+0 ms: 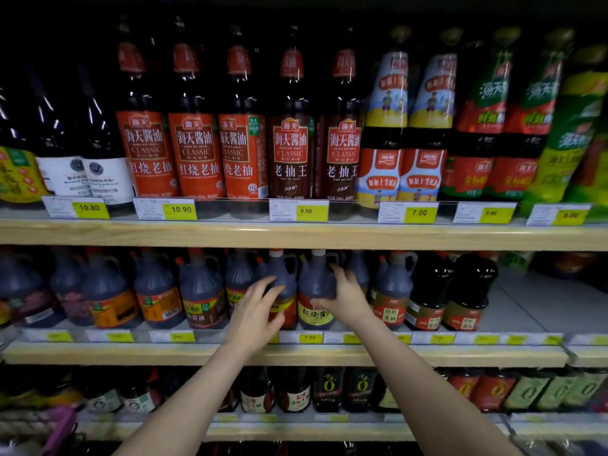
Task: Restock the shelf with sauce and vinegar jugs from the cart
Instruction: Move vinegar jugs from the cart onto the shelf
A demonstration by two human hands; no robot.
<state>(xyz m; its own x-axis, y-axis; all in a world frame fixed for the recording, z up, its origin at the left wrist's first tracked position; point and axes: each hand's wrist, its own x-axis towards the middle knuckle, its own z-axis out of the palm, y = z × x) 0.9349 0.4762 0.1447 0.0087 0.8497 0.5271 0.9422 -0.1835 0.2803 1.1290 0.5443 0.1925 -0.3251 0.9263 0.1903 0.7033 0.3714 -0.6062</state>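
Jugs fill most of the middle shelf (296,355) as we seat two at its front. Our left hand (255,311) curls loosely round a red-label jug (281,291); right hand (345,297) grips a yellow-label jug (314,291). Bare shelf lies right of our fingers; cart unseen.

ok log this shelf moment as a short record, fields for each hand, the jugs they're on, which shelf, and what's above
left hand: left hand touching the dark plastic handled jug with the red label; grip not clearly closed
right hand: right hand holding the dark plastic handled jug with the yellow label
jug positions: side by side, upright
shelf: middle wood-edged shelf
above: tall dark soy sauce bottles with red labels
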